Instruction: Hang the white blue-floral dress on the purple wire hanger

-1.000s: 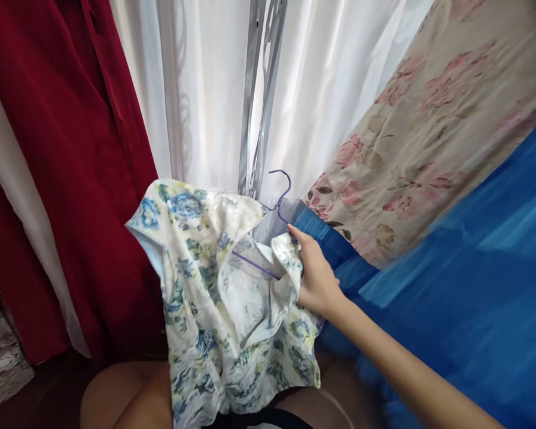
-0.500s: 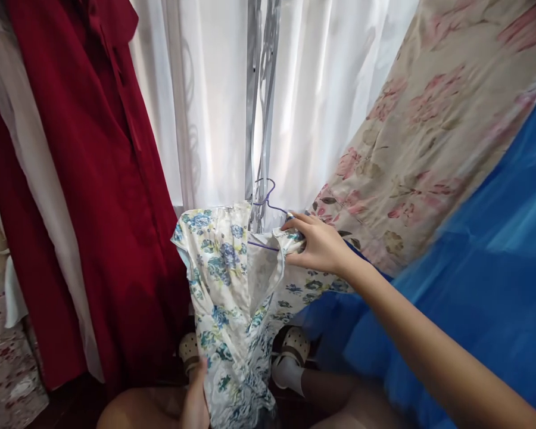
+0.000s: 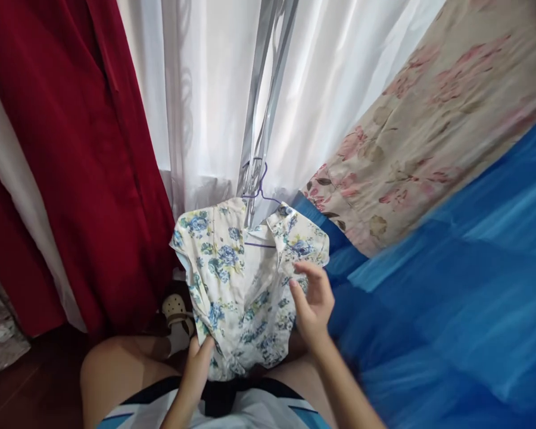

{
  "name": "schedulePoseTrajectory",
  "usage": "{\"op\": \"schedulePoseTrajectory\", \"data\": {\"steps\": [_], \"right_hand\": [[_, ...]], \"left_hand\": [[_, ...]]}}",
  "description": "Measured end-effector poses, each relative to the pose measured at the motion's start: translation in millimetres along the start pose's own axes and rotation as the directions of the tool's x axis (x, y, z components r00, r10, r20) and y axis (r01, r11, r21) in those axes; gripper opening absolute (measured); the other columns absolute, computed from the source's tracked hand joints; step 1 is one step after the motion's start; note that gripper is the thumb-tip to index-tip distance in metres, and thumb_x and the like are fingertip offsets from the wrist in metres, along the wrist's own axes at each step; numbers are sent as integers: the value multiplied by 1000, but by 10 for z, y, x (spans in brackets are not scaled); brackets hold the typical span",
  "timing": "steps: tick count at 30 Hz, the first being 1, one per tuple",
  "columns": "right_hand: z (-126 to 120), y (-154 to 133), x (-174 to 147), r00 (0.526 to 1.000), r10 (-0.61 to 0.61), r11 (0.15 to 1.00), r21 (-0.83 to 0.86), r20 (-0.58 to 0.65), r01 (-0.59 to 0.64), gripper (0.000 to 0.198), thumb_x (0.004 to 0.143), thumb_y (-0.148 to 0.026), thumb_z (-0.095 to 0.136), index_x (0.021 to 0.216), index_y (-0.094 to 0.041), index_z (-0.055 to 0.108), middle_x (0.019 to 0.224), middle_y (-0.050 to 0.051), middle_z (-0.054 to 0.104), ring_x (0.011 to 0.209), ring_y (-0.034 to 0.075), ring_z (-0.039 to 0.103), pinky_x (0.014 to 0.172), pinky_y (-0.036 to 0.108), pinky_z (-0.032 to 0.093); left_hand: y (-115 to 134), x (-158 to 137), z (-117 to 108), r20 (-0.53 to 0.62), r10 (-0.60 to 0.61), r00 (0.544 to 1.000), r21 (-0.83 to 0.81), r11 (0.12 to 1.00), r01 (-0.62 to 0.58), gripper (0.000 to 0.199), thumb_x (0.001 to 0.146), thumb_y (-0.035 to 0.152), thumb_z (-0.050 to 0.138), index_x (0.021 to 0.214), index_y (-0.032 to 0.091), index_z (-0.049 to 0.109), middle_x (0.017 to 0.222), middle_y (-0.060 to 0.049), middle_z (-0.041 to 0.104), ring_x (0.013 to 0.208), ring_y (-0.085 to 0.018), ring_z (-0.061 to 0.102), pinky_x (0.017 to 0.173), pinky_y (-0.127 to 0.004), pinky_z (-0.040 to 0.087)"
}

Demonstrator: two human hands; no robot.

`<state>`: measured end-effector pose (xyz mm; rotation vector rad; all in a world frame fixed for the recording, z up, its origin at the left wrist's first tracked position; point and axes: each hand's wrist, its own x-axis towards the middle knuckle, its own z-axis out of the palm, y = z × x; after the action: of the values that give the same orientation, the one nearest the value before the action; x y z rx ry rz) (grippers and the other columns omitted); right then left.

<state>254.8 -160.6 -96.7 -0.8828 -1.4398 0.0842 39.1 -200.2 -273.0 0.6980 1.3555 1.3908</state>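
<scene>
A white dress (image 3: 223, 286) with blue and green flowers and short cap sleeves hangs on a purple hanger (image 3: 261, 189), its lower part bunched over my lap. The hanger's hook is up by the grey ribbons. At the dress's left side, my left hand (image 3: 199, 356) grips the cloth, thumb in front and the other fingers hidden behind. My right hand (image 3: 315, 301) is over the dress's right side, below the sleeve, thumb and fingers apart. Whether its fingertips touch the cloth I cannot tell. The right shoulder of the dress lies spread on the hanger.
Red cloth (image 3: 93, 179) hangs on the left, white curtains (image 3: 209, 89) with grey ribbons (image 3: 265, 89) ahead. To the right hang a beige floral cloth (image 3: 411, 131) and blue tulle (image 3: 451, 298). My legs (image 3: 120, 369) are folded beneath; one foot wears a beige clog (image 3: 175, 307).
My right hand has let go of the dress's right shoulder and moved down and toward me. That shoulder now lies over the hanger. My left hand still grips the left side; the view has tipped downward.
</scene>
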Motion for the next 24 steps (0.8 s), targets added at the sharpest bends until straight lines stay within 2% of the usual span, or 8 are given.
{"op": "schedulePoseTrajectory", "data": {"steps": [1, 3, 6, 10, 14, 18, 21, 24], "right_hand": [[91, 60, -273, 984, 169, 985, 50, -54, -166, 18, 90, -30, 60, 107, -23, 59, 98, 8, 61, 91, 24, 60, 82, 38, 49], [255, 167, -728, 893, 431, 887, 119, 131, -445, 17, 93, -37, 56, 97, -21, 59, 82, 3, 57, 73, 19, 55, 67, 31, 46], [413, 245, -1067, 708, 545, 763, 84, 449, -641, 26, 91, -45, 59, 88, -19, 59, 76, 2, 56, 69, 17, 52, 62, 28, 42], [423, 238, -1004, 597, 563, 712, 31, 572, -701, 30, 91, -48, 57, 84, -19, 57, 71, 1, 56, 66, 17, 50, 62, 28, 39], [314, 219, -870, 554, 602, 686, -18, 575, -727, 34, 92, -48, 53, 72, -21, 51, 63, 0, 53, 62, 16, 47, 60, 28, 37], [220, 166, -912, 477, 635, 640, -67, 608, -766, 41, 92, -48, 50, 61, -22, 45, 52, -2, 46, 51, 14, 40, 53, 27, 33], [191, 119, -978, 435, 639, 609, -72, 634, -790, 41, 92, -45, 51, 59, -21, 47, 50, -3, 47, 47, 12, 38, 49, 26, 30], [211, 89, -1012, 427, 643, 585, -48, 635, -810, 38, 90, -39, 54, 58, -21, 48, 49, -3, 49, 44, 11, 38, 45, 25, 27]], "left_hand": [[-17, 10, -26, 33, 12, 999, 2, 1000, -12, 38, 70, 42, 69, 95, 14, 67, 104, -12, 73, 116, -33, 62, 102, -43, 46], [-46, 4, -83, 76, 17, 997, 21, 1000, -19, 35, 72, 40, 67, 95, 13, 67, 104, -12, 73, 115, -33, 62, 102, -43, 45], [-31, -66, -128, 123, 4, 992, 35, 999, -8, 32, 71, 38, 66, 91, 13, 68, 100, -12, 74, 110, -34, 64, 96, -41, 49], [87, -184, -47, 240, -13, 971, 28, 1000, 6, 31, 70, 37, 68, 89, 13, 70, 101, -11, 74, 108, -32, 65, 95, -36, 50], [148, -209, 41, 300, -43, 953, 88, 996, 17, 33, 74, 33, 67, 97, 11, 69, 101, -12, 73, 111, -33, 63, 96, -39, 49], [202, -156, -73, 43, 154, 987, 152, 976, -158, 23, 82, 31, 57, 99, 17, 63, 102, -10, 69, 106, -31, 62, 95, -41, 49], [339, -169, -162, -203, 471, 858, 242, 874, -422, 23, 88, 33, 54, 108, 22, 54, 115, -9, 60, 112, -28, 57, 101, -41, 45], [485, -268, -49, 63, 607, 792, 321, 739, -592, 14, 89, 31, 56, 100, 23, 57, 107, -7, 60, 106, -26, 59, 96, -38, 47]]}}
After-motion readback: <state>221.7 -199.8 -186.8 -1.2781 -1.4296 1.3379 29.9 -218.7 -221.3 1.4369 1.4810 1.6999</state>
